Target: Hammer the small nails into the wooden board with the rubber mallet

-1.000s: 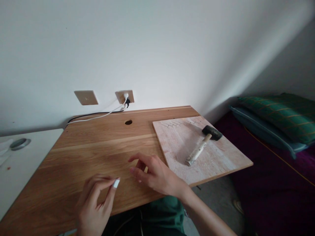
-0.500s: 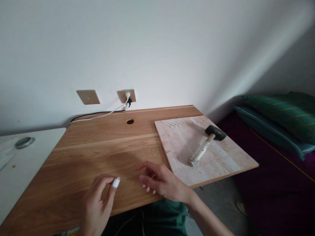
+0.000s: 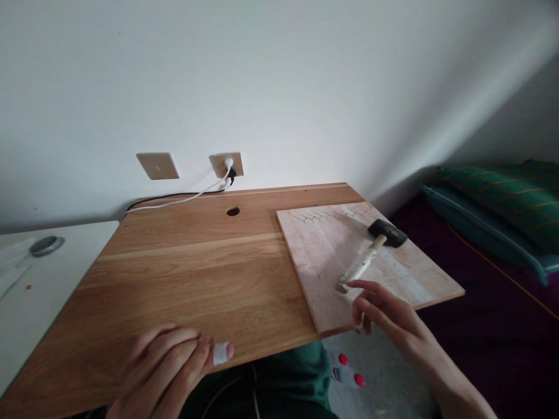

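Note:
A rubber mallet (image 3: 362,263) with a black head and a paint-worn pale handle lies on a square whitish board (image 3: 314,256). Just off the near end of its handle is my right hand (image 3: 388,317), index finger stretched toward it and the other fingers loosely bent. It holds nothing; whether the fingertip touches the handle I cannot tell. At the front edge of the wooden desk (image 3: 196,273), my left hand (image 3: 168,364) rests palm down with its fingers extended. White tape wraps its thumb, which points right.
The board overhangs the desk's front edge. A white surface (image 3: 65,291) with a grey round object (image 3: 46,245) adjoins at left. Cables (image 3: 183,198) run from a wall socket (image 3: 227,164). Pillows (image 3: 493,221) lie on a dark purple bed (image 3: 445,267) at right.
My right hand has moved right, from above the desk to the mallet's handle end. My left hand has turned palm down, its thumb and index finger no longer pinched close together.

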A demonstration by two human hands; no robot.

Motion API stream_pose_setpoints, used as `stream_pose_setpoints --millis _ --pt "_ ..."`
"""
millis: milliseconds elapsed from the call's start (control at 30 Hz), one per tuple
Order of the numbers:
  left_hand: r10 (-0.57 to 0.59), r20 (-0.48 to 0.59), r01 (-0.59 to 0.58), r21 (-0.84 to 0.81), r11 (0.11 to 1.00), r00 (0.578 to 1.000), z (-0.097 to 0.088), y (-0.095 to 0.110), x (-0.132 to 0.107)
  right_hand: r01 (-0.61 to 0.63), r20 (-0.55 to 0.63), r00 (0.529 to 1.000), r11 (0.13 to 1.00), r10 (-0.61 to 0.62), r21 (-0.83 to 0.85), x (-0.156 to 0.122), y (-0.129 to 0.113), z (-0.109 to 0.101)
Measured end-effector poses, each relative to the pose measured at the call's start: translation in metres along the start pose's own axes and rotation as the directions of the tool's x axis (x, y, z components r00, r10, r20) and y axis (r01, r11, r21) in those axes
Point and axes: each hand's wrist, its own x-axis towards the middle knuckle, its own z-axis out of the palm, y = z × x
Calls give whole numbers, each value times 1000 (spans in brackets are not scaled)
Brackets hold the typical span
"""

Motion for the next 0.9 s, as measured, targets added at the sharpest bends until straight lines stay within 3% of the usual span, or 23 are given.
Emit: stream_pose_setpoints --millis 100,200,300,367,433,500,567,700,800,867,900 --pt "84 -49 -85 -16 996 995 5 2 9 -23 -194 981 988 -7 -153 -1 17 -25" --pt "106 -101 -107 -13 994 989 11 4 18 -59 -370 928 965 -42 -256 -1 37 -47" --pt "76 -84 -80 -42 996 994 16 7 28 -166 -545 835 912 -73 -376 2 58 -65" --pt "23 -80 -31 -97 995 997 19 8 36 -247 -624 766 827 -152 -505 5 70 -72" --pt "-83 -86 64 -203 977 993 25 7 45 -309 -637 735 721 -232 -620 9 82 -75" --pt "-201 -87 165 -314 935 976 31 7 51 -345 -622 743 656 -246 -671 12 93 -73" --pt "-266 -79 218 -375 901 961 35 8 53 -359 -611 759 640 -223 -680 12 101 -70" --pt "-273 -66 227 -388 893 960 37 10 51 -358 -608 762 636 -224 -684 10 108 -76" --pt "-266 71 272 -379 884 961 39 3 59 -389 -651 727 651 -217 -652 10 110 -86" --pt "-205 285 305 -373 876 937 48 -8 73 -409 -696 683 674 -220 -615 12 111 -91" --pt "-154 400 315 -376 872 903 55 -14 82 -408 -709 670 688 -221 -600 13 112 -92"
